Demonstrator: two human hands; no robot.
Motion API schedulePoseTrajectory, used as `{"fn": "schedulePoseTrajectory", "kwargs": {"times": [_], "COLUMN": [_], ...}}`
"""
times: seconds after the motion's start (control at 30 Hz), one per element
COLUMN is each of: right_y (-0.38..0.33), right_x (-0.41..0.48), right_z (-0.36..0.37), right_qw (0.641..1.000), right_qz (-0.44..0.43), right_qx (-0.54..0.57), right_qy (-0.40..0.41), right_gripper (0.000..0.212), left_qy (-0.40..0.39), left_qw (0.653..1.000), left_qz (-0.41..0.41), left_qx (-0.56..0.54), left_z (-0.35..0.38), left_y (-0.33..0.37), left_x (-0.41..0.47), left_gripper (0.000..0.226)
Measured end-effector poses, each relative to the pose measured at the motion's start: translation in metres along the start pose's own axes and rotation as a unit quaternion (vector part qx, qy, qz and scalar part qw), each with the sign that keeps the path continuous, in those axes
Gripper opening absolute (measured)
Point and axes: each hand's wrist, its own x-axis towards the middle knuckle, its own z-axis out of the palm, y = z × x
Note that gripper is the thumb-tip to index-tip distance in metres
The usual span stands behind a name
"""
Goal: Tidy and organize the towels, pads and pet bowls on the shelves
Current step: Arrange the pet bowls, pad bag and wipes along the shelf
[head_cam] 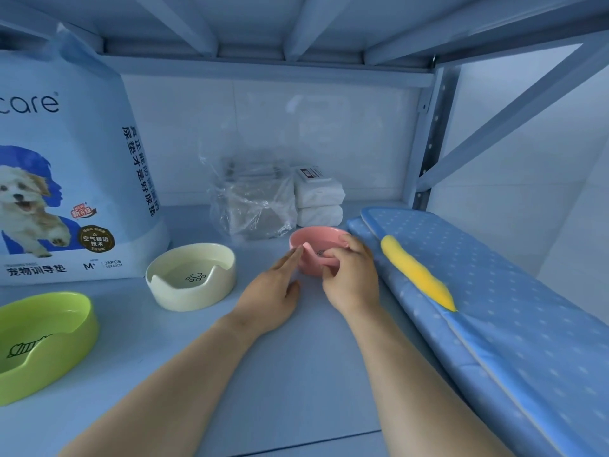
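A small pink pet bowl [314, 240] stands on the shelf [290, 374] near the middle. My right hand [352, 275] grips its near rim, fingers curled over the edge. My left hand [273, 288] lies beside it, straight fingertips touching the bowl's left side. A cream bowl [191, 280] with a paw print stands to the left, and a green bowl [43, 341] sits at the front left. A big bag of pet training pads [66, 166] stands at the back left.
A clear plastic packet of folded cloths [253, 206] and two stacked white packs [319, 201] sit against the back wall. Blue dotted mats [487, 308] with a yellow patch [417, 272] lie along the right side. A shelf board hangs low overhead.
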Motion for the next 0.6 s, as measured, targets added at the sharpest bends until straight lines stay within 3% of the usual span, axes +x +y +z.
{"fn": "schedulePoseTrajectory", "kwargs": {"times": [0.37,0.6], "right_y": [0.005,-0.004], "right_x": [0.004,-0.002], "right_z": [0.001,-0.006], "right_qw": [0.999,0.999], "right_qz": [0.006,-0.002], "right_qx": [0.031,0.045], "right_qy": [0.007,0.013], "right_gripper": [0.022,0.025], "left_qy": [0.016,0.074], "left_qw": [0.998,0.983], "left_qz": [0.016,0.022], "left_qx": [0.050,0.164], "left_z": [0.002,-0.042], "left_y": [0.005,0.020], "left_x": [0.003,-0.029], "left_gripper": [0.069,0.060]}}
